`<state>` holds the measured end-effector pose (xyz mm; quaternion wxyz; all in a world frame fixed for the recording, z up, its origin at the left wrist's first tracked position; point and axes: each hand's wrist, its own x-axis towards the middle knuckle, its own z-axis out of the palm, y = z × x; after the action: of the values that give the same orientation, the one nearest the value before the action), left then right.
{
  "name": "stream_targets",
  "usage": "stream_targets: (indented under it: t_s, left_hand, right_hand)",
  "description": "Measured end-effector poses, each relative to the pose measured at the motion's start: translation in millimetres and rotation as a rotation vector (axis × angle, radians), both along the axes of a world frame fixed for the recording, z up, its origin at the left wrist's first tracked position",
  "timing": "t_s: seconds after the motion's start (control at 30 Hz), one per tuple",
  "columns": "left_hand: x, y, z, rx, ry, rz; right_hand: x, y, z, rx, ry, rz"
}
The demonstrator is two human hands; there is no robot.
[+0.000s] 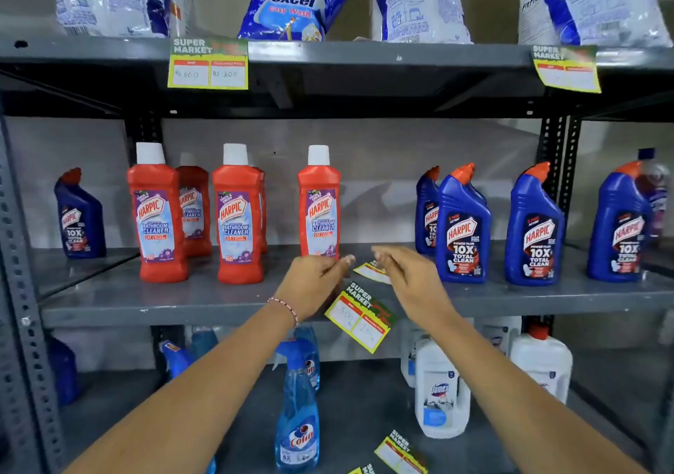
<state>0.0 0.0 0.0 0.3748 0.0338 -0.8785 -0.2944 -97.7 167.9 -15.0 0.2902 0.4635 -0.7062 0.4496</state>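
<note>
Just above the front of the grey middle shelf (pixel 219 298), both arms reach forward into the gap between a red Harpic bottle (pixel 319 211) and a blue Harpic bottle (pixel 462 232). The left hand (pixel 313 284), with a beaded bracelet (pixel 286 307) at its wrist, has its fingers loosely bent and pointing right, grasping nothing that can be seen. The right hand (pixel 414 280) is released too, its fingers stretched out to the left and slightly blurred. A loose price tag (pixel 370 272) lies flat on the shelf just under the right fingertips; whether they touch it cannot be told. A second, tilted price tag (pixel 359 316) hangs askew from the shelf's front edge, below and between the two hands, its upper corner partly hidden by the left hand. On the shelf above lies a Surf Excel bag (pixel 291 3); on the shelf below stand a Colin spray bottle (pixel 297 419) and a white Domex bottle (pixel 441 393).
</note>
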Motion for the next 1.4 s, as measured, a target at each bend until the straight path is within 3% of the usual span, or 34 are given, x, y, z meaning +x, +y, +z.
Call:
stream_targets:
  t_s: [0.13, 0.2, 0.43, 0.6, 0.83, 1.13, 1.4]
  left_hand:
    - [-2, 8, -12, 0.087, -0.138, -0.094]
    - [-1, 10, -15, 0.129, -0.124, -0.084]
    - [15, 11, -32, 0.248, -0.053, -0.076]
    - [54, -21, -49, 0.468, 0.089, -0.059]
    - [116, -91, -64, 0.664, 0.199, 0.057]
    - [130, -142, -68, 0.632, 0.158, 0.224]
    - [126, -152, -74, 0.392, 0.178, 0.394]
  right_hand:
    - [-5, 7, -24, 0.197, -0.104, 0.007]
    - [-3, 3, -32, 0.238, -0.079, -0.021]
    - [13, 2, -38, 0.168, -0.153, 0.031]
    - [47, -23, -43, 0.059, -0.337, 0.157]
    - [101, -118, -39, 0.067, -0.263, 0.249]
    - [123, -192, -44, 0.067, -0.076, 0.047]
    - [128, -195, -47, 0.039, -0.046, -0.052]
